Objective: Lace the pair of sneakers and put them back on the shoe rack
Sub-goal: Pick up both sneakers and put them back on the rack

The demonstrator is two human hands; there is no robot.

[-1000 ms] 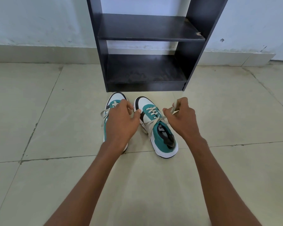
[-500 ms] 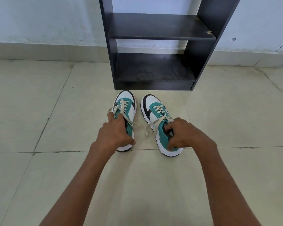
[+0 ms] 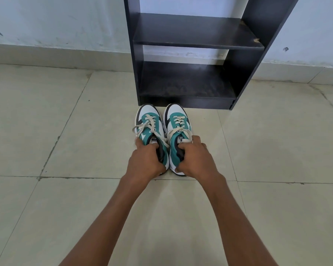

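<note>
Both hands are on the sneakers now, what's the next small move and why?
Probably lift both and slide them forward onto the rack's bottom shelf. The left hand and right hand grip the heels of the left sneaker and right sneaker, laced, toes facing the rack.

The scene is viewed from a single head-worn, wide-angle camera, aimed forward and steeply down at the tiled floor (image 3: 46,131). The dark shoe rack (image 3: 196,33) is faced squarely, close ahead, its top cut off by the frame edge.
</note>
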